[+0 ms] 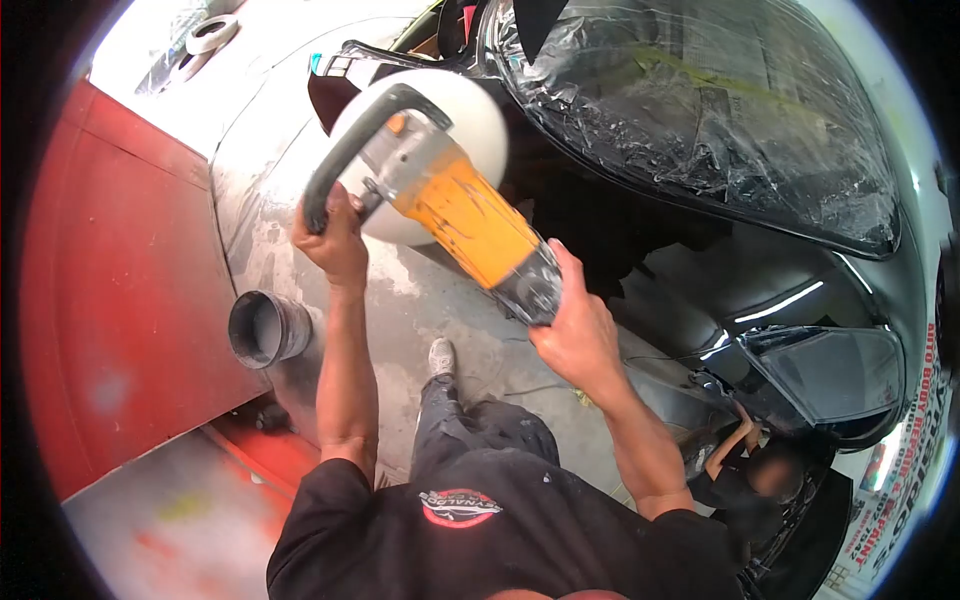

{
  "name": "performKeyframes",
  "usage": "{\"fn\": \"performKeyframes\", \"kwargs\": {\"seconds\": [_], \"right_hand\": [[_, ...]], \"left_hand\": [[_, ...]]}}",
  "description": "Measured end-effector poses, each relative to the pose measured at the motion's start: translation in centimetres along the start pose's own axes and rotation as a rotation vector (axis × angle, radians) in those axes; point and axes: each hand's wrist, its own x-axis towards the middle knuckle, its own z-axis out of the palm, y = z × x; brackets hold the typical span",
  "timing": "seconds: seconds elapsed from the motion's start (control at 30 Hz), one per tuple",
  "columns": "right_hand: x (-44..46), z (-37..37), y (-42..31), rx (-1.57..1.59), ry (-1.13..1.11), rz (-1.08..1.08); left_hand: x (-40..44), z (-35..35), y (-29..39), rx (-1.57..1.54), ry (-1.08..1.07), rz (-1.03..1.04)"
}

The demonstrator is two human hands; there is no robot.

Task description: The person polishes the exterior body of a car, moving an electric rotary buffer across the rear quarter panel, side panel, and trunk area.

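Note:
Both my hands hold a yellow and grey power polisher [468, 220] in front of me. Its big round white pad [478, 118] faces away from me, partly covered by the tool. My left hand [335, 240] is wrapped round the black loop handle [325, 180] at the head end. Around the dark rear grip of the body closes my right hand [580, 325]. Past the tool lies a glossy black car body [610, 200]. Whether the pad touches the car cannot be made out.
Clear plastic sheeting [700, 110] covers the car's windscreen. A bucket [268, 328] stands on the concrete floor beside a red panel [130, 290]. At lower right, another person [755, 490] crouches by the car's side window [830, 375]. A thin cord [235, 120] runs along the floor.

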Motion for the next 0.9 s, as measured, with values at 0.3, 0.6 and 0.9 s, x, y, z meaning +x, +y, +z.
{"fn": "performKeyframes", "kwargs": {"seconds": [0.3,0.6,0.9], "right_hand": [[-14.5,-3.3,9.7,0.024,0.148,0.118],[-13.8,-1.7,4.8,-0.049,0.217,0.146],[-3.4,3.4,-9.1,-0.009,0.193,0.108]], "left_hand": [[-15.8,5.0,3.9,0.216,-0.258,0.043],[-11.3,4.1,4.1,0.085,-0.305,-0.05],[5.4,-2.9,0.9,0.09,-0.315,-0.078]]}}
